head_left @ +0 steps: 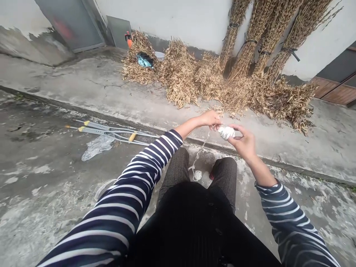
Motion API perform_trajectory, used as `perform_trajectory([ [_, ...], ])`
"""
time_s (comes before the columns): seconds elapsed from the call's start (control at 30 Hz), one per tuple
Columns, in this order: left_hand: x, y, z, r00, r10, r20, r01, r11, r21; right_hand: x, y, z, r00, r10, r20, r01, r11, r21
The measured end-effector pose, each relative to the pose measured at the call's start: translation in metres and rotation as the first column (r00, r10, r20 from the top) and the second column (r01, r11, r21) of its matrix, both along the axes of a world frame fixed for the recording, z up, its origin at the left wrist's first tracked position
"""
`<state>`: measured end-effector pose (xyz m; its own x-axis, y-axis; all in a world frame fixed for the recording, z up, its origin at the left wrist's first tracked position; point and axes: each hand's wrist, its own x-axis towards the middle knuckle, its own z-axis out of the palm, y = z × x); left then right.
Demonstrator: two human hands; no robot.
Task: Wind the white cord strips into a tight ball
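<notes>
A small ball of white yarn point(226, 132) is in front of me, above the step. My right hand point(245, 142) grips it from the right, thumb below and fingers above. My left hand point(210, 118) is at the ball's left side, fingers closed on a strand of the yarn. A pale strand point(200, 151) hangs below my left hand towards the ground. Between my feet lies a second small white bundle of yarn point(197, 175) with loose loops beside it.
Metal crutches point(111, 129) and a clear plastic bag point(98, 146) lie on the concrete at left. Across the raised step point(97, 87), dry plant heaps point(180, 74) line the wall, with tied stalk bundles point(261, 40) leaning at right. A blue-and-black item point(144, 60) rests on one heap.
</notes>
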<state>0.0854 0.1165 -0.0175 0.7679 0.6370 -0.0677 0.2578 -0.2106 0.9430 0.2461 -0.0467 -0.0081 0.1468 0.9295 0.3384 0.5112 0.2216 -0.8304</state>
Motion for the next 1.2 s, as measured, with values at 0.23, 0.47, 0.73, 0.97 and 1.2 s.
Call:
perform_trajectory([
  [0.23,-0.012,-0.03,-0.068,0.965,0.051,0.256,0.042,0.938,-0.345,0.008,0.004,0.04,0.992,-0.064,-0.107,0.067,0.997,0.03],
  [0.47,-0.026,-0.06,-0.105,0.971,0.135,0.196,-0.023,0.874,-0.486,0.046,0.017,0.098,0.902,-0.124,-0.413,0.146,0.989,0.022],
  [0.73,-0.021,-0.036,-0.109,0.976,0.219,0.02,-0.191,0.892,-0.408,0.107,0.015,0.194,0.895,-0.182,-0.407,0.309,0.912,0.27],
  [0.97,-0.022,0.074,0.01,0.888,0.438,0.141,-0.414,0.894,-0.169,0.13,-0.022,0.211,0.905,-0.148,-0.398,0.3,0.887,0.351],
  [1.2,-0.039,0.115,0.072,0.955,0.29,0.064,-0.294,0.954,0.062,0.093,-0.048,0.19,0.857,-0.069,-0.51,0.201,0.957,0.21],
])
